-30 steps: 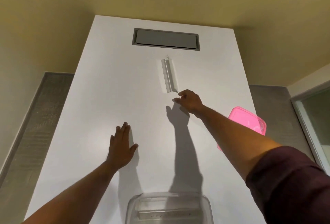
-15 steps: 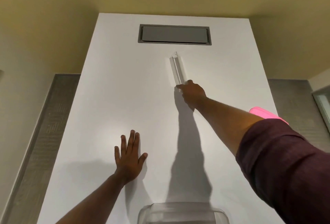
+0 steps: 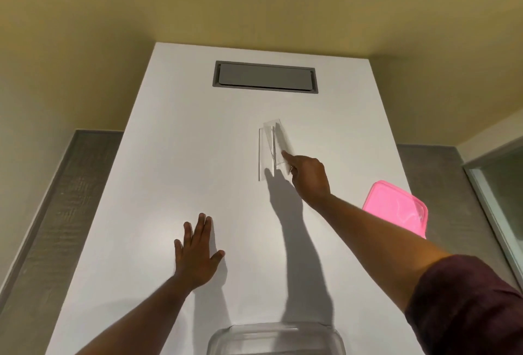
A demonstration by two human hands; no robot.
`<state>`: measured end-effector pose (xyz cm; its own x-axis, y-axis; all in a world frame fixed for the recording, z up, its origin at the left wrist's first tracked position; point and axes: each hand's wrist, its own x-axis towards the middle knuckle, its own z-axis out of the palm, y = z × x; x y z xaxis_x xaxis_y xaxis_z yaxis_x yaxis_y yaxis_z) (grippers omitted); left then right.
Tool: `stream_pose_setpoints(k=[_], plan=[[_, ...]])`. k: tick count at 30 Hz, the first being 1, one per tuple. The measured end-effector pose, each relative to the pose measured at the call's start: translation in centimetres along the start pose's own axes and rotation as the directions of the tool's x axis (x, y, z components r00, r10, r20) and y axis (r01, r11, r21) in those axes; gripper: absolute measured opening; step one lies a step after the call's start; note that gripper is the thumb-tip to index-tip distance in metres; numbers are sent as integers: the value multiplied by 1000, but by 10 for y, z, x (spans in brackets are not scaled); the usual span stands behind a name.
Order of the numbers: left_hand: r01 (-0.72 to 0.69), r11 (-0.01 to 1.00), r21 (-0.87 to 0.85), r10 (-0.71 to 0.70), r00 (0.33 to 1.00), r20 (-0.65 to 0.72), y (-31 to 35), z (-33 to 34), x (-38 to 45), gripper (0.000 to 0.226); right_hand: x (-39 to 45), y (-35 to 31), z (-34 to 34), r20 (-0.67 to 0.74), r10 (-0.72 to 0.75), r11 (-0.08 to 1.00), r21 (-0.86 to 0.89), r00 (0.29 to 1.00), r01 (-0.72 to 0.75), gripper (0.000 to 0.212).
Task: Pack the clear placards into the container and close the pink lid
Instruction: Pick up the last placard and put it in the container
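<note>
A clear placard (image 3: 270, 148) sits far out on the white table (image 3: 169, 156), its near end tilted up off the surface. My right hand (image 3: 307, 175) grips that near end, index finger stretched along it. My left hand (image 3: 196, 254) lies flat on the table, fingers spread, holding nothing. The clear container (image 3: 276, 339) stands at the near edge, cut off by the frame's bottom. The pink lid (image 3: 396, 207) rests on the table's right edge, partly behind my right forearm.
A grey recessed cable hatch (image 3: 264, 77) is set into the table's far end. Yellow-beige walls close in behind and on both sides. Grey carpet runs along both sides of the table. A glass panel (image 3: 503, 185) stands at the right.
My right hand reached forward to the placard, took hold of its near end and tipped it up. The pink lid came back into view. My left hand stayed flat.
</note>
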<state>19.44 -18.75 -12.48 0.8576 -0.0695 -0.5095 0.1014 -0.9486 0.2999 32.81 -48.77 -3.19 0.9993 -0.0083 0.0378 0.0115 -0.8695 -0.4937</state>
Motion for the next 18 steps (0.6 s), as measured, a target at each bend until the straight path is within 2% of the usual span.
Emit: stream_pose_setpoints(k=[2, 4, 7, 9, 12, 18], plan=[[36, 996, -82, -33, 999, 31, 23, -15, -4, 92, -16, -6, -7, -54, 67, 996, 64, 996, -63, 56], [10, 973, -232, -5, 1000, 23, 50, -32, -10, 87, -31, -14, -15, -84, 140, 985, 117, 987, -130, 54], [-192, 894, -405, 166, 981, -99, 90, -57, -32, 83, -60, -29, -30, -106, 202, 958, 230, 974, -173, 47], [-339, 860, -382, 280, 939, -202, 116, -75, -48, 86, -78, -37, -39, -94, 234, 934, 298, 968, -197, 48], [-498, 837, -227, 421, 851, -312, 144, -97, -73, 93, -109, -52, -50, -84, 271, 894, 391, 959, -219, 43], [-546, 829, -116, 477, 801, -363, 155, -104, -109, 97, -171, -84, -61, -142, 324, 806, 560, 935, -194, 29]])
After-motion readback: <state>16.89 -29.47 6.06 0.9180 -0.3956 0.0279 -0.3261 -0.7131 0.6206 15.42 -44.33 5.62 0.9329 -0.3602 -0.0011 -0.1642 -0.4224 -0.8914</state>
